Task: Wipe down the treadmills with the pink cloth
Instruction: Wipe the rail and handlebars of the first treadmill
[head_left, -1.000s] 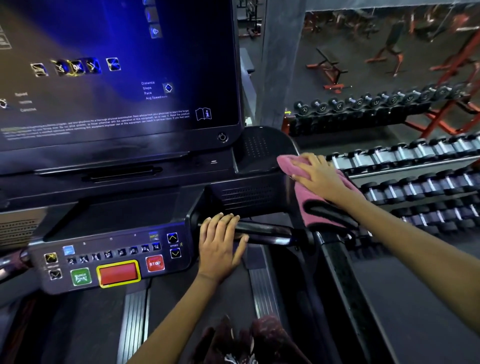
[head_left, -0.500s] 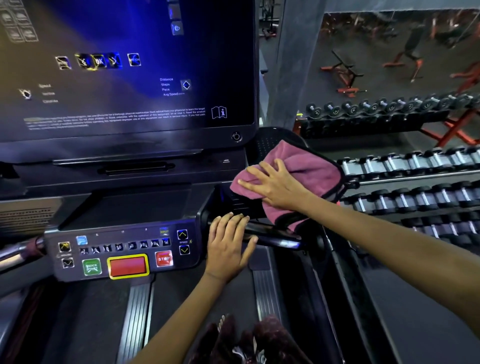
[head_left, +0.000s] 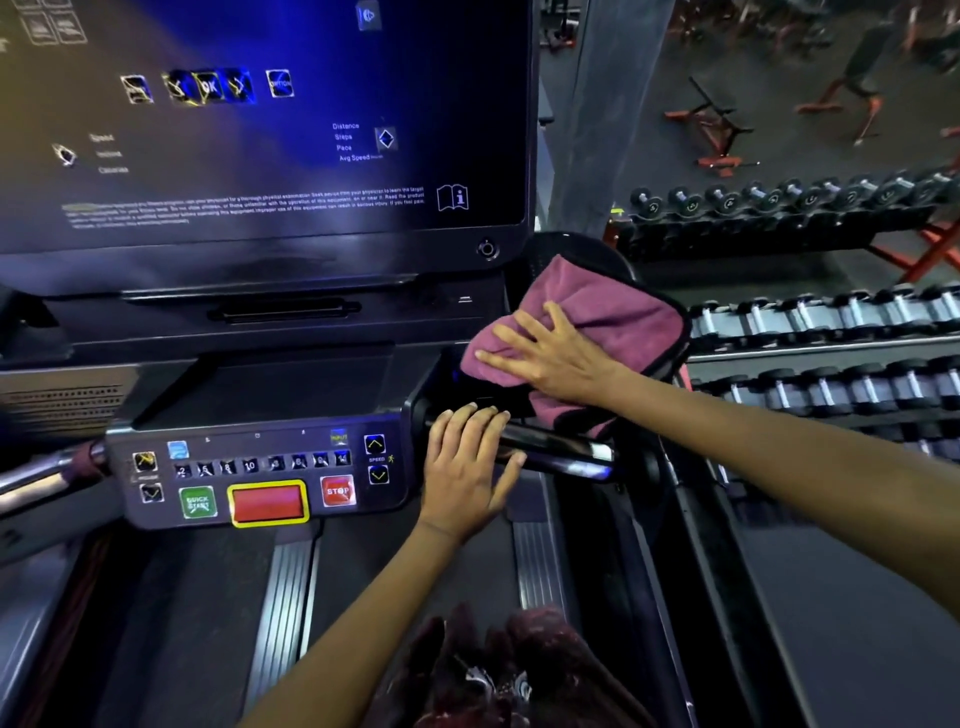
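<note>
Your right hand flat, fingers spread straight, pressing pink cloth onto right shoulder of treadmill console. Cloth bunched, draped over console corner, just right of screen. Your left hand rests on handlebar, fingers laid over it, beside button panel. Dumbbell racks off right.

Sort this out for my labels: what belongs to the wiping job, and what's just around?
Job: pink cloth, right hand pressing it, left hand on the handlebar, treadmill console.
Around: dumbbell racks, weight benches.
</note>
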